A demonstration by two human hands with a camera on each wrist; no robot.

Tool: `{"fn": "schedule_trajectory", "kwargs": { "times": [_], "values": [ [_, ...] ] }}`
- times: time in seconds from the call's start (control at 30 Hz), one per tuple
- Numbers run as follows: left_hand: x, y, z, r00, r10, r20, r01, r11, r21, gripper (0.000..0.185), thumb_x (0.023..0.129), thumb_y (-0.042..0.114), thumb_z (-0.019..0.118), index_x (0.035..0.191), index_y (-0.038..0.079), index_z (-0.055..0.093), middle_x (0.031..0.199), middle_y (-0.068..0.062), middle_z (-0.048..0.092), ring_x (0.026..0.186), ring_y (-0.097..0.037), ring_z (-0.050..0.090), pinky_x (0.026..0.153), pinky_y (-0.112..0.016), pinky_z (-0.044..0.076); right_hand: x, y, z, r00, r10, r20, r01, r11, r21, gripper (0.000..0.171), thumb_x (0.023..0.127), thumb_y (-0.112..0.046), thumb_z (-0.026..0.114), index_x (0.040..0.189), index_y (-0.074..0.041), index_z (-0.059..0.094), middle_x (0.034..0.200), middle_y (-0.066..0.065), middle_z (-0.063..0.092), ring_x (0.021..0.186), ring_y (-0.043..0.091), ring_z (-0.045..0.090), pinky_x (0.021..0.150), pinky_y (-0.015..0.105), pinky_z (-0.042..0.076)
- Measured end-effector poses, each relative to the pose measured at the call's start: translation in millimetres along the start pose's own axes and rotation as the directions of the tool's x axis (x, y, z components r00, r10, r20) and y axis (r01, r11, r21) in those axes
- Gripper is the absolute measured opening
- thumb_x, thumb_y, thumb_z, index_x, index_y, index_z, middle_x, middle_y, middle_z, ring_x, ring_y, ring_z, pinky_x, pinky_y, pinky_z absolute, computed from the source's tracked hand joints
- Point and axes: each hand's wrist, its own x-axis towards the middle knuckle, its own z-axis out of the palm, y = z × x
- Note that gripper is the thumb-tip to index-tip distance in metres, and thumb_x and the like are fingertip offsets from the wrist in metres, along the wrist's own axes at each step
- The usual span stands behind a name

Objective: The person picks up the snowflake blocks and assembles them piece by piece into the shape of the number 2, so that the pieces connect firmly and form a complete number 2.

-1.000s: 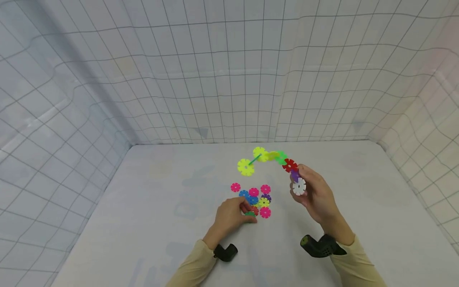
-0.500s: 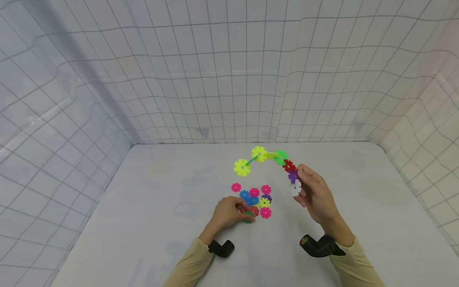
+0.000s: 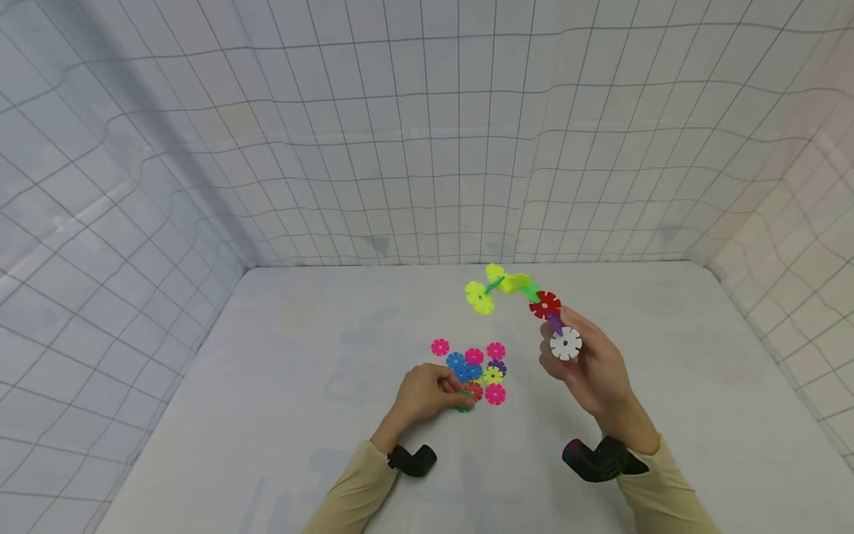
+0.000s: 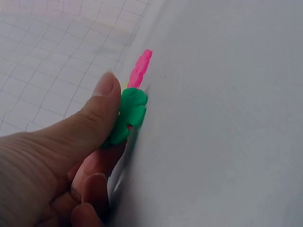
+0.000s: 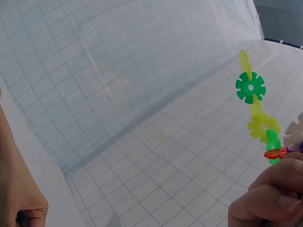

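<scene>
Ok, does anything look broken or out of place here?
Nothing stands out. The chain of discs in the right hand curves but shows no visible break, and the loose discs lie on the table, some overlapping. The left hand pinches a green disc, partly hidden.

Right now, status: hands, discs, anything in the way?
Left hand pinches green disc. Right hand holds linked disc chain, white disc at near end. Possible clutter: loose discs close by the green one.

The left grip [image 3: 427, 397] pinches low, the right grip [image 3: 596, 367] higher.
</scene>
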Motion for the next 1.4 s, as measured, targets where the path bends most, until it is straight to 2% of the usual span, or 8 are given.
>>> {"fn": "schedule_trajectory", "kwargs": {
  "times": [0.17, 0.4, 0.63, 0.77, 0.9, 1.1, 1.2, 1.4],
  "values": [
    [-0.2, -1.1, -0.1, 1.0, 0.002, -0.019, -0.002, 1.0, -0.015, 0.027, 0.071, 0.039, 0.083, 0.068, 0.017, 0.067, 0.057, 0.012, 0.053, 0.058, -0.005, 0.05, 0.054, -0.025, 0.039, 0.4, 1.6, -1.0, 1.0, 0.004, 0.027, -0.004, 1.0, 0.025, 0.042, 0.104, -0.012, 0.008, 0.097, -0.004, 0.049, 0.07, 0.007, 0.036, 0.045, 0.021, 0.028, 0.046, 0.026, 0.019],
    [-1.4, -0.7, -0.9, 1.0, -0.013, -0.013, 0.012, 0.999, -0.039, 0.026, 0.074, 0.038, 0.081, 0.07, 0.016, 0.068, 0.057, 0.011, 0.054, 0.057, -0.007, 0.051, 0.053, -0.026, 0.04, -0.2, 2.0, -1.3, 1.0, 0.016, 0.016, -0.016, 0.999, 0.027, 0.041, 0.104, -0.012, 0.009, 0.098, -0.004, 0.049, 0.071, 0.007, 0.039, 0.046, 0.021, 0.028, 0.046, 0.027, 0.019],
    [-3.2, 4.0, -4.8, 0.997, -0.031, 0.072, 0.035, 0.998, -0.05, 0.024, 0.075, 0.038, 0.079, 0.071, 0.018, 0.067, 0.058, 0.01, 0.055, 0.057, -0.008, 0.05, 0.052, -0.025, 0.039, -1.4, 1.8, -1.3, 1.0, 0.028, 0.003, -0.028, 1.0, 0.012, 0.042, 0.104, -0.012, 0.01, 0.097, -0.004, 0.051, 0.071, 0.005, 0.041, 0.047, 0.02, 0.029, 0.046, 0.026, 0.019],
    [-4.1, 8.4, -7.4, 0.994, -0.024, 0.106, 0.03, 0.998, -0.055, 0.024, 0.075, 0.037, 0.079, 0.072, 0.018, 0.067, 0.058, 0.01, 0.056, 0.057, -0.007, 0.05, 0.052, -0.025, 0.039, -2.6, 0.3, 0.9, 0.997, 0.048, -0.062, -0.048, 0.999, -0.012, 0.04, 0.105, -0.012, 0.015, 0.099, -0.004, 0.054, 0.077, 0.002, 0.052, 0.051, 0.016, 0.038, 0.048, 0.019, 0.031],
    [-4.3, 13.0, -9.7, 0.994, -0.006, 0.111, 0.012, 0.999, -0.05, 0.024, 0.076, 0.037, 0.079, 0.072, 0.017, 0.066, 0.059, 0.011, 0.056, 0.057, -0.007, 0.051, 0.052, -0.025, 0.04, -3.3, -0.8, 4.2, 0.985, 0.055, -0.166, -0.079, 0.987, -0.137, 0.032, 0.105, -0.013, 0.024, 0.095, -0.007, 0.054, 0.074, 0.0, 0.052, 0.056, 0.011, 0.043, 0.05, 0.016, 0.038],
    [-4.9, 19.8, -11.6, 0.995, 0.011, 0.104, -0.006, 0.998, -0.056, 0.024, 0.077, 0.036, 0.079, 0.075, 0.017, 0.066, 0.06, 0.01, 0.055, 0.056, -0.007, 0.05, 0.051, -0.025, 0.04, -3.9, 2.0, 7.6, 0.981, -0.026, -0.192, -0.051, 0.921, -0.386, 0.028, 0.104, -0.01, 0.026, 0.087, -0.008, 0.048, 0.064, 0.003, 0.037, 0.047, 0.014, 0.032, 0.039, 0.031, 0.02],
    [-5.9, 24.5, -12.6, 0.994, 0.021, 0.106, -0.01, 0.995, -0.103, 0.023, 0.079, 0.036, 0.078, 0.077, 0.016, 0.067, 0.06, 0.008, 0.057, 0.055, -0.01, 0.054, 0.05, -0.025, 0.04, -4.2, 2.9, 8.1, 0.983, -0.047, -0.18, -0.032, 0.908, -0.417, 0.027, 0.104, -0.009, 0.026, 0.087, -0.007, 0.046, 0.063, 0.004, 0.034, 0.046, 0.014, 0.032, 0.038, 0.033, 0.018],
    [-10.7, 44.1, -18.1, 0.994, 0.054, 0.091, -0.034, 0.977, -0.21, 0.021, 0.081, 0.033, 0.076, 0.08, 0.014, 0.068, 0.064, 0.003, 0.063, 0.059, -0.021, 0.063, 0.051, -0.027, 0.044, -4.9, 2.5, 7.6, 0.987, -0.033, -0.157, -0.032, 0.917, -0.397, 0.029, 0.104, -0.009, 0.023, 0.089, -0.01, 0.047, 0.063, 0.004, 0.034, 0.046, 0.014, 0.034, 0.038, 0.03, 0.022]
  ]
}}
